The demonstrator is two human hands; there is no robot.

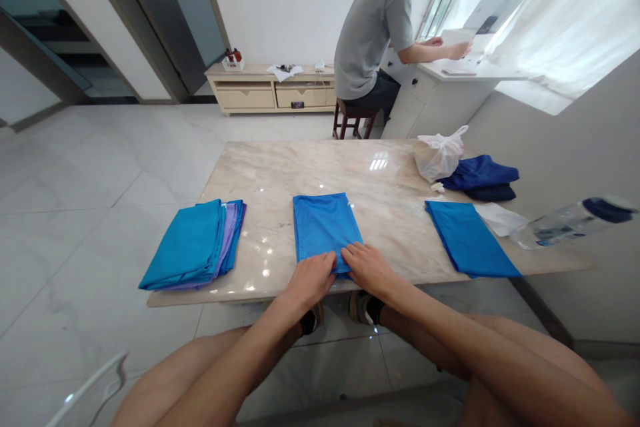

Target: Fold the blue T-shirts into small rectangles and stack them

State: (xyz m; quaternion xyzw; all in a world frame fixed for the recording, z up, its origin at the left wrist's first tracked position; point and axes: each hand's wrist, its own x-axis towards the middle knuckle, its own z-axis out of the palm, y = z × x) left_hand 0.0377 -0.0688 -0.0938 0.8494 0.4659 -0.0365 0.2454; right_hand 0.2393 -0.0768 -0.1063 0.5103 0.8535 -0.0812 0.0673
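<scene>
A folded blue cloth [327, 223] lies flat on the marble-patterned table [280, 167], in front of me. My left hand [314, 275] has its fingers curled over the near left edge of the cloth. At the near right edge my right hand [367, 267] grips it the same way, with a small gap between the hands. The thumbs and the underside of the cloth are hidden. To the left sits a stack of folded teal and purple cloths [187, 243], close to the table's edge. Another folded blue cloth [470, 237] lies on the right, apart from my hands.
At the right are a white plastic bag [440, 155], a dark blue cloth bundle [480, 177], white tissue [503, 219] and a clear bottle [565, 223]. Beyond the table, a person in a grey shirt [370, 33] sits at a white desk [425, 97]. A low cabinet [250, 99] stands behind.
</scene>
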